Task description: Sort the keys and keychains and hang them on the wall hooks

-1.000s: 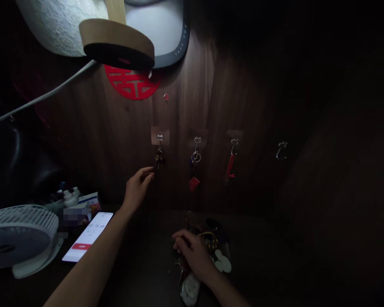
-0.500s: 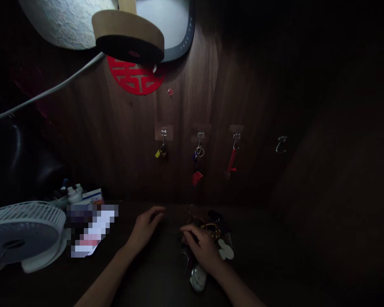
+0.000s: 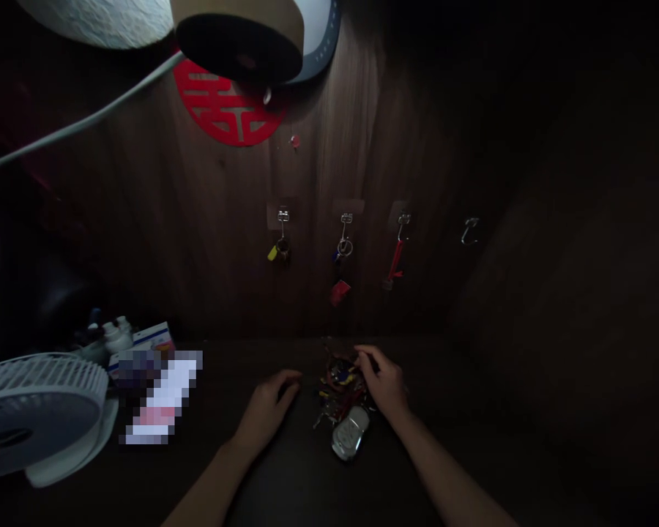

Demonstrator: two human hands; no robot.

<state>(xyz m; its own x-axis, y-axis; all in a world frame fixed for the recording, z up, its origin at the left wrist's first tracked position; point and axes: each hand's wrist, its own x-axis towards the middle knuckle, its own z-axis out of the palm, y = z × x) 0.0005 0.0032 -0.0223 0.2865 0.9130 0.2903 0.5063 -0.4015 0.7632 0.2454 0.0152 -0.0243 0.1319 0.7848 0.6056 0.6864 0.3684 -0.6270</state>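
Note:
On the dark tabletop lies a heap of keys and key rings (image 3: 337, 380), with bits of red, yellow and blue among the metal. A silver car key fob (image 3: 350, 433) rests at its near end. My right hand (image 3: 384, 384) is at the heap's right edge, fingers bent and the thumb a little apart from the index finger. Its outer fingers hide part of the heap, and I make out nothing held. Left of the heap, my left hand (image 3: 269, 406) rests low over the table, thumb and fingers apart, touching no key.
Wall hooks carry a key ring with a yellow tag (image 3: 273, 252), another ring (image 3: 345, 249) and a red strap (image 3: 396, 260); one hook (image 3: 471, 230) is bare. A white fan (image 3: 38, 410), bottles (image 3: 118, 337) and a box (image 3: 154, 337) stand left. A lamp (image 3: 239, 40) hangs overhead.
My right hand has moved off the middle of the heap to its right edge, uncovering keys and the fob. The white mouse-shaped piece is out of sight. My left hand is closer to the heap.

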